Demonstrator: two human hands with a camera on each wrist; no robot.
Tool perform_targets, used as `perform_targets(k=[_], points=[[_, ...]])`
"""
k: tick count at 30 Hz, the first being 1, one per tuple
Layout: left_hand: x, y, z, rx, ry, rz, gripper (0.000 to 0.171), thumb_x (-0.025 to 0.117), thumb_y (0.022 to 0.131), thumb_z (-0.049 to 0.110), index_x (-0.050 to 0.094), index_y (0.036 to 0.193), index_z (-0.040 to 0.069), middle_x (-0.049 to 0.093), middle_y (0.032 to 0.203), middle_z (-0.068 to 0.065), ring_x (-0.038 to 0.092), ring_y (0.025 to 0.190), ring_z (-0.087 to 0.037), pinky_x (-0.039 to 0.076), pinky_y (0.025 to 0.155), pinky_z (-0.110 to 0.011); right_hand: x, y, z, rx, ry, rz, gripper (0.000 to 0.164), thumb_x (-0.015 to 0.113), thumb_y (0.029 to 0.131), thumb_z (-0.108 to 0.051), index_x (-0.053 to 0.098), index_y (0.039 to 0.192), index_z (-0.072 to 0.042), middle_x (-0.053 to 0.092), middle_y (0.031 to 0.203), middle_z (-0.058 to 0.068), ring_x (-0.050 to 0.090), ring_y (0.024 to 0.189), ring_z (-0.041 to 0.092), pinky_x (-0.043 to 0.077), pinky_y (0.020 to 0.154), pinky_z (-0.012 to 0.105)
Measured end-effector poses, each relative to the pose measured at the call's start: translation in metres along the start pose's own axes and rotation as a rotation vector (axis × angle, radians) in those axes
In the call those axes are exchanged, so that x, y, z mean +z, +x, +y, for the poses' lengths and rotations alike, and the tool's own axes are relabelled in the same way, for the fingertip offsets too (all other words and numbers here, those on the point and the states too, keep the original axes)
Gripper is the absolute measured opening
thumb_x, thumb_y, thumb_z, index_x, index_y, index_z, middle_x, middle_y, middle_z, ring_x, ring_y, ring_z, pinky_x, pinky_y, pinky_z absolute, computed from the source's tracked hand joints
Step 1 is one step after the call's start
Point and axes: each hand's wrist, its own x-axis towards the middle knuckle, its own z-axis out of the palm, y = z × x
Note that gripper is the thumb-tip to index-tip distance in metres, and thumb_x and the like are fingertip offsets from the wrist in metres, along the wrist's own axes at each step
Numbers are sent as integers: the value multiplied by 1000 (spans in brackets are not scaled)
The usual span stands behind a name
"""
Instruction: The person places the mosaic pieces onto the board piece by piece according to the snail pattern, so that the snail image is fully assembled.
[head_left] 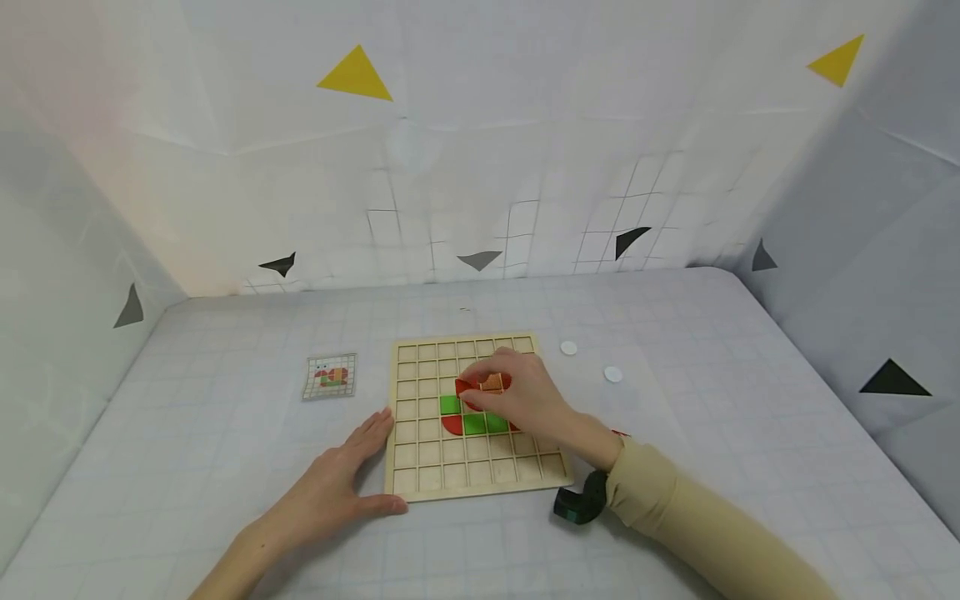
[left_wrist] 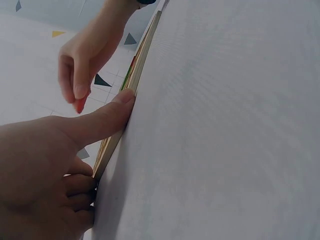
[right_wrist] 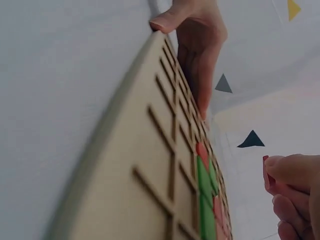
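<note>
A pale wooden grid board (head_left: 420,454) lies on the table. The right hand (head_left: 521,396) is over its middle, pinching a small red piece (right_wrist: 266,172) between thumb and fingers. Beneath and beside that hand, the cells hold a green square (head_left: 449,405), a red rounded piece (head_left: 452,425), more green squares (head_left: 474,424) and an orange piece (head_left: 492,382); the hand covers some cells. At the board's near left corner the left hand (head_left: 333,479) rests with straight fingers along the left edge, its thumb (left_wrist: 117,107) touching the front edge.
A small card (head_left: 330,377) with a coloured grid picture lies left of the board. Two white discs (head_left: 568,347) sit to the right. Something red (head_left: 621,432) shows partly behind the right forearm. A black device (head_left: 583,500) is at the right wrist.
</note>
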Motion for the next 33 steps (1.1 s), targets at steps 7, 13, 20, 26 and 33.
perform_targets(k=[7, 13, 20, 26, 33], points=[[0, 0, 0, -8, 5, -2, 111, 80, 71, 61, 30, 158, 12, 26, 165, -5, 25, 152, -30, 32, 114, -62, 14, 19, -2, 62, 26, 19, 16, 83, 83, -21, 79, 98, -17, 75, 92, -7, 65, 84, 14, 57, 74, 33], [-1, 0, 0, -12, 2, -5, 111, 80, 71, 61, 30, 158, 12, 25, 165, -5, 24, 152, -29, 31, 114, -62, 28, 19, 5, 88, -5, 27, 16, 82, 84, -22, 79, 99, -17, 72, 86, -8, 62, 81, 13, 55, 69, 25], [0, 1, 0, -13, 3, -8, 111, 80, 71, 62, 31, 157, 12, 26, 165, -6, 25, 152, -30, 31, 114, -63, 34, 15, 9, 63, -63, 48, 17, 82, 83, -21, 79, 99, -15, 69, 81, -8, 60, 76, 16, 46, 63, 22], [1, 1, -1, -9, 4, -6, 111, 80, 71, 62, 32, 157, 11, 26, 165, -5, 25, 152, -29, 32, 113, -63, 37, 13, 13, 2, -123, 67, 20, 83, 83, -21, 79, 100, -14, 72, 85, -5, 58, 77, 16, 45, 65, 23], [1, 1, -1, -8, 6, -6, 111, 79, 71, 63, 31, 157, 12, 26, 165, -4, 25, 152, -29, 32, 113, -63, 41, 12, 17, -106, -212, 57, 19, 81, 85, -20, 78, 102, -12, 76, 94, -3, 58, 79, 12, 48, 71, 27]])
